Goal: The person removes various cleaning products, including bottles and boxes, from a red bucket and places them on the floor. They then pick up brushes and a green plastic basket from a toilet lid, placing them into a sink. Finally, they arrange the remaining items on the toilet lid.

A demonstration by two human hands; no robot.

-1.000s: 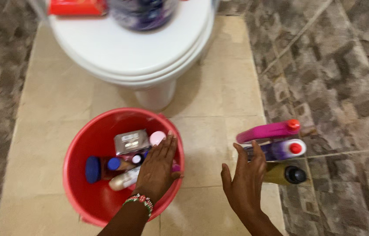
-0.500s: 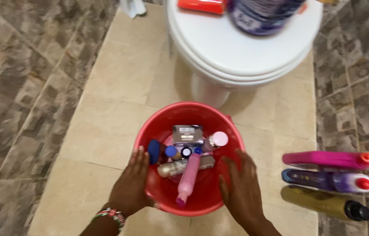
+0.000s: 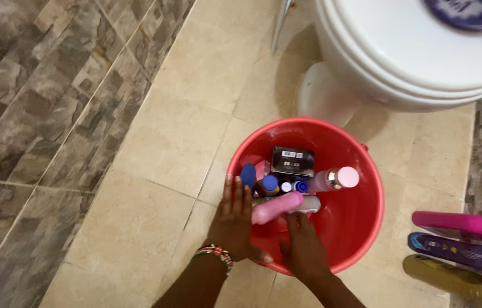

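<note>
So there's a red bucket (image 3: 361, 228) sitting on the beige tiled floor (image 3: 155, 148), right in front of the white toilet (image 3: 412, 63). The left hand (image 3: 232, 225) rests on the near-left rim with its fingers (image 3: 235, 194) held loosely side by side and pointing into the bucket, not pinching anything. It has a beaded bracelet (image 3: 213, 255) on the wrist. The right hand (image 3: 304, 245) is inside the near edge, fingers reaching up to the pink bottle (image 3: 275, 208) lying flat; can't tell if it's actually gripping it or just touching. Just past the fingertips there's a dark box (image 3: 292, 162), a few blue caps (image 3: 268, 183) and a clear bottle with a pink cap (image 3: 338, 178). Well off to the right of the right hand, three bottles lie side by side on the floor: pink (image 3: 463, 227), purple (image 3: 460, 254), gold (image 3: 458, 282)
</note>
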